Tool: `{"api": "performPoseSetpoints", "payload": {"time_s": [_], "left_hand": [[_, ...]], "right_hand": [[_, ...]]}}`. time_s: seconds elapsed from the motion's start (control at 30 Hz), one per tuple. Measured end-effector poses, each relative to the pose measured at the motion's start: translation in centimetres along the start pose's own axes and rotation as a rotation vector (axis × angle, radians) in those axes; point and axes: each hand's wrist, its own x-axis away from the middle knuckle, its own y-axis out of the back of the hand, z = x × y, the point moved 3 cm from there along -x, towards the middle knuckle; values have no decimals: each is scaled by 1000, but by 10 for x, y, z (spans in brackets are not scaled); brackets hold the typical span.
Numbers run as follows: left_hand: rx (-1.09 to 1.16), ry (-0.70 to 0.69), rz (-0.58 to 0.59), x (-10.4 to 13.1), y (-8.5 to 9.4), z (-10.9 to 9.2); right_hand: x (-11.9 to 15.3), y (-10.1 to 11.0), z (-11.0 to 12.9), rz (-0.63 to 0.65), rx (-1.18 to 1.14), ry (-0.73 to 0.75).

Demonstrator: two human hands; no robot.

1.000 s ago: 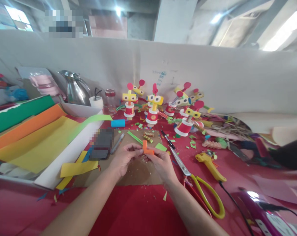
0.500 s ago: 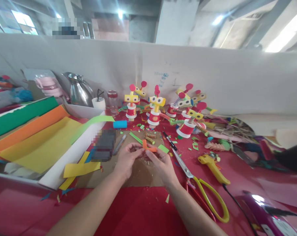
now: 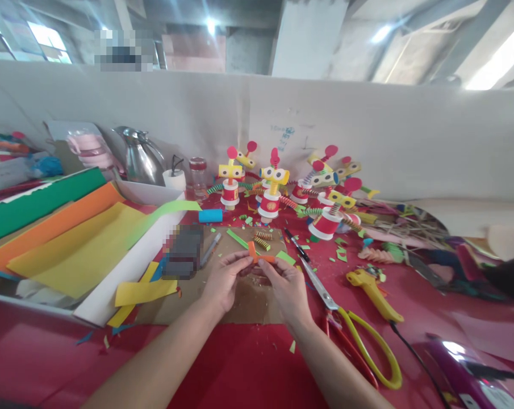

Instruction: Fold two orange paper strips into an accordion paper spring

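Note:
An orange paper strip (image 3: 252, 250), bent at an angle, is pinched between both hands above a brown cardboard sheet (image 3: 248, 309). My left hand (image 3: 229, 278) has its thumb and fingers closed on the strip's left side. On its right side, the thumb and fingers of my right hand (image 3: 284, 278) press the strip. Just beyond the fingertips lie folded paper springs (image 3: 263, 243), a thin green strip (image 3: 237, 238) and a light green paper piece (image 3: 285, 258).
Scissors (image 3: 325, 295), a yellow glue gun (image 3: 373, 295) and a black pen (image 3: 297, 245) lie to the right. A box of coloured paper (image 3: 124, 267) stands left. Paper-cup figures (image 3: 269, 204) stand at the back, near a steel jug (image 3: 140, 156).
The whole view has shifted slightly, so things appear a little further right. Both hands still hold the orange strip, with the fingers nearly unchanged.

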Motion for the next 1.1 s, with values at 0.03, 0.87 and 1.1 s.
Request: {"api": "performPoseSetpoints", "payload": {"time_s": [0.03, 0.87, 1.1], "left_hand": [[9, -5, -11, 0, 0, 1], [-265, -26, 74, 1, 2, 2], [-254, -91, 73, 2, 1, 0]], "right_hand": [[0, 0, 0, -2, 0, -7], [-8, 9, 2, 25, 217, 51], [-8, 7, 3, 25, 197, 36]]}}
